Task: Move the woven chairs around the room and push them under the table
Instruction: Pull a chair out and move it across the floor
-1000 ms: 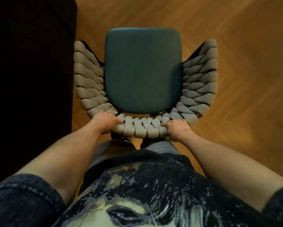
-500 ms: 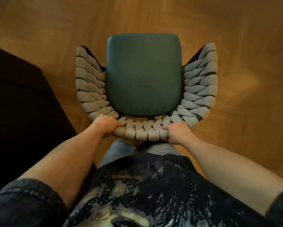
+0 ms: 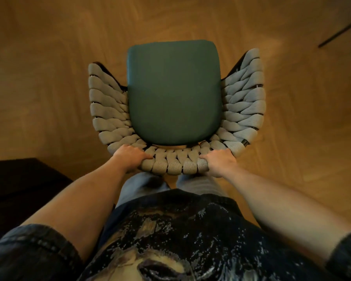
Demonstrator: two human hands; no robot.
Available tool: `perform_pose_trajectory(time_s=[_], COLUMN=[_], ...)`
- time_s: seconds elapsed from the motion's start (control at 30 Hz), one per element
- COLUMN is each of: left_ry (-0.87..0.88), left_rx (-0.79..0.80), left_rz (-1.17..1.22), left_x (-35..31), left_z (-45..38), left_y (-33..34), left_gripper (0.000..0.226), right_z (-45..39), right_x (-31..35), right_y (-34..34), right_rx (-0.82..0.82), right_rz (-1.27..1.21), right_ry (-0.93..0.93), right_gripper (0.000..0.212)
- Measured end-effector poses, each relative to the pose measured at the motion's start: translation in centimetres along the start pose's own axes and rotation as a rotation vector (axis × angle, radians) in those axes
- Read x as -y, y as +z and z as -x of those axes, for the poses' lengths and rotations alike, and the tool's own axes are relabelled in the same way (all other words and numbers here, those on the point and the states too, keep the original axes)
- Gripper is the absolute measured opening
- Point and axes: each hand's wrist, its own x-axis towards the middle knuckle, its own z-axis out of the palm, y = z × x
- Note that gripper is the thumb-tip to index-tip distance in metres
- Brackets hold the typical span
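Note:
A woven chair [image 3: 245, 102] with a grey braided back and a dark green seat cushion [image 3: 173, 92] stands on the wooden floor right in front of me, seen from above. My left hand [image 3: 130, 157] grips the left part of the chair's back rim. My right hand [image 3: 219, 162] grips the right part of the same rim. The chair's legs are hidden under the seat. No table top is in view.
A dark piece of furniture [image 3: 18, 185] sits low at the left, close to my left arm. A thin dark leg or rod [image 3: 341, 33] slants across the upper right corner. Wooden floor [image 3: 48, 67] surrounds the chair on the other sides.
The chair and I have turned and moved away from the dark furniture, which has slid from the whole left side to the lower left corner. Both hands keep their hold on the back.

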Motion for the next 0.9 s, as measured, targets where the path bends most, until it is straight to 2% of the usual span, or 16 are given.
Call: perform_pose_trajectory(time_s=[0.23, 0.37, 0.47, 0.7, 0.8, 0.9], left_ry=[0.092, 0.139, 0.163, 0.159, 0.018, -0.185], left_rx=[0.019, 0.028, 0.023, -0.086, -0.267, -0.475], left_rz=[-0.271, -0.364, -0.421, -0.478, -0.337, 0.103], left_x=[3.3, 4.4, 4.7, 4.9, 4.7, 4.7], left_z=[-0.5, -1.2, -1.8, -2.2, -1.4, 0.3], left_y=[-1.5, -2.1, -2.2, -1.3, -0.3, 0.9], left_gripper=[0.067, 0.060, 0.063, 0.057, 0.059, 0.091], right_z=[1.0, 1.4, 1.8, 2.0, 2.8, 4.0], right_x=[4.7, 6.9, 7.7, 9.2, 9.2, 9.8], right_y=[2.9, 3.7, 4.2, 5.9, 6.6, 7.0], right_rx=[0.014, 0.040, 0.051, 0.020, -0.073, -0.246], right_rz=[-0.238, -0.343, -0.405, -0.530, -0.560, -0.808], right_ry=[0.166, 0.210, 0.237, 0.264, 0.243, 0.263], right_gripper=[0.063, 0.061, 0.060, 0.062, 0.068, 0.073])
